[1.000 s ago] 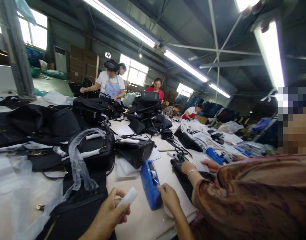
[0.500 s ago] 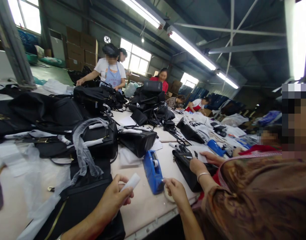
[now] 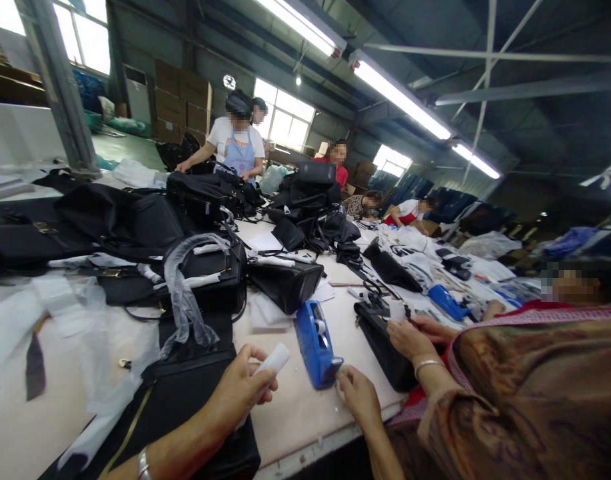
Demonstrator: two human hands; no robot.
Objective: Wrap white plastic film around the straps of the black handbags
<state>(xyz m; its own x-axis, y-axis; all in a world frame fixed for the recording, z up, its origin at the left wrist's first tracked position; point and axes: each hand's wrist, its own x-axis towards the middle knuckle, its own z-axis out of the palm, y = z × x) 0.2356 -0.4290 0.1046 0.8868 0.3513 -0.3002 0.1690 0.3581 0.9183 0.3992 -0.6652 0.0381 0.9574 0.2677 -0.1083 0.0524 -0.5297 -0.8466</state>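
Note:
Between the thumb and fingers of my left hand (image 3: 252,380) is a small rolled white wrap (image 3: 276,359), held above the table (image 3: 285,423). My right hand (image 3: 356,395) has its thumb and finger pinched at the front end of a blue tape dispenser (image 3: 315,343); a bit of clear tape seems to be at the fingertips, too small to make out surely. Under my left forearm lies a black bag (image 3: 185,407) with a gold zipper. Another black bag (image 3: 285,283) stands behind the dispenser, beside folded white paper (image 3: 269,312).
Right beside me a person in a brown patterned top (image 3: 540,393) handles a black bag (image 3: 385,343). Clear plastic wrapping (image 3: 185,300) lies over bags at the left. Black bags (image 3: 305,193) are piled further back, with several people around the table.
The whole view has shifted, so the table and bags appear further right. My left hand still holds the white wrap; my right hand remains by the dispenser's front end.

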